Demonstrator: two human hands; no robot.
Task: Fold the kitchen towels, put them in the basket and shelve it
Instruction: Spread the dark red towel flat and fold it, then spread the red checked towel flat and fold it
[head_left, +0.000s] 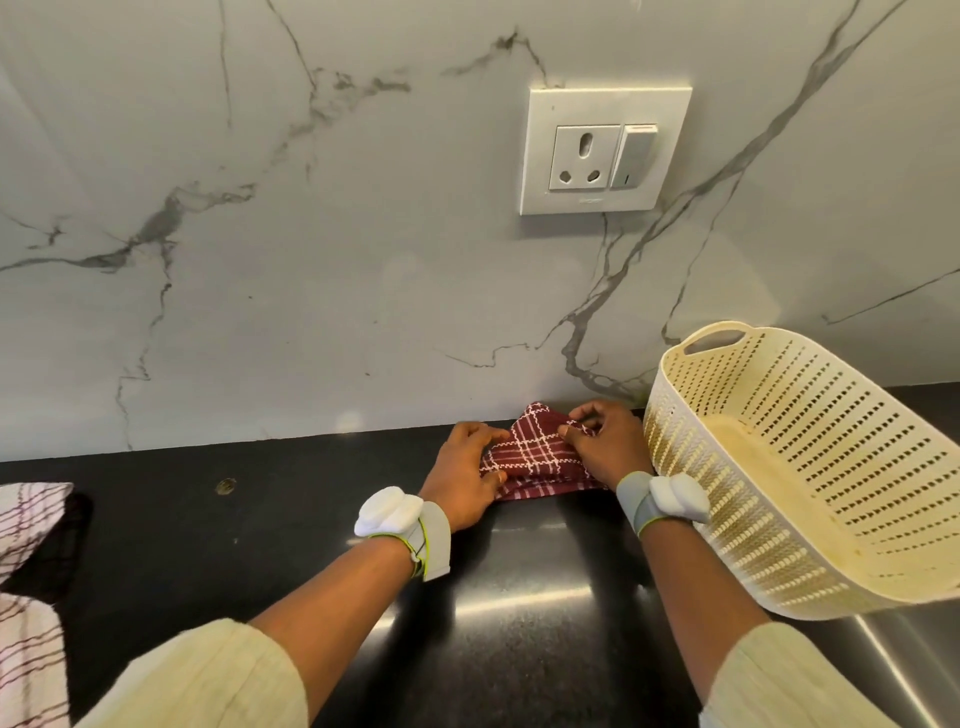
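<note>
Maroon towel (540, 457): I see it bunched in a partly folded heap on the black counter (291, 525), hard against the foot of the marble wall (311, 260), between my two hands and just left of the basket.
Striped towel (26, 597): at the far left edge I have a white cloth with dark red stripes lying loose on the counter, well apart from the maroon one; part of it runs out of view.
Dark patch (67, 551): something black lies between the striped folds; I cannot tell what it is.
Left hand (465, 475): I see its fingers curled over the towel's left edge, thumb pinching the hem near the white zigzag stitching.
Left wristband (405, 525): grey strap with a white pod on top, cream sleeve (208, 675) pushed up behind it.
Right hand (605, 441): fingers bent, fingertips pinching a fold at the towel's upper right corner.
Right wristband (665, 501): the same grey strap and white pod, touching or just beside the basket wall; I cannot say which.
Basket (810, 525): cream perforated plastic, tilted toward me, nothing in it, at the counter's right end beside a steel surface (914, 670).
Socket plate (602, 150): white, on the wall above the towel.
</note>
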